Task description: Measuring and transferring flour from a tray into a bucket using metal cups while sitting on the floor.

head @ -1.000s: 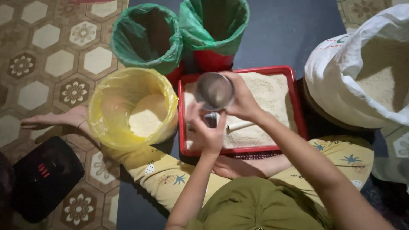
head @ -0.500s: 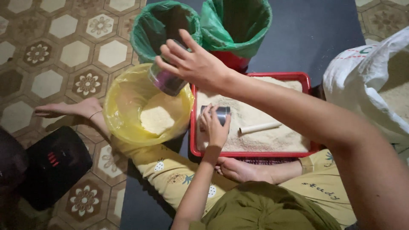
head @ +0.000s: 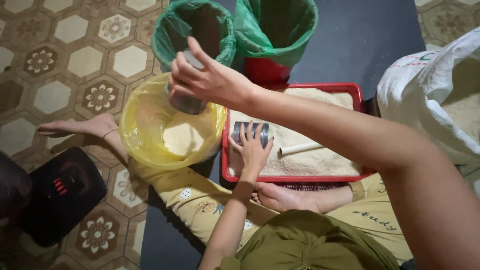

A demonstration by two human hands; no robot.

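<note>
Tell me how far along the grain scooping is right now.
Done: a small heap of grain lies in the yellow-lined bucket. In hand: the right hand holds a metal cup over that bucket, while another person's hand rests on a second cup in the red tray. Left: the tray is mostly covered in grain.

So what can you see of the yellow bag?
The yellow bag is thin, see-through plastic, lining a round container with its rim rolled outward. It holds a low heap of pale grain. It sits on the floor left of the red tray, touching it. The right hand holds a metal cup above it.
</note>
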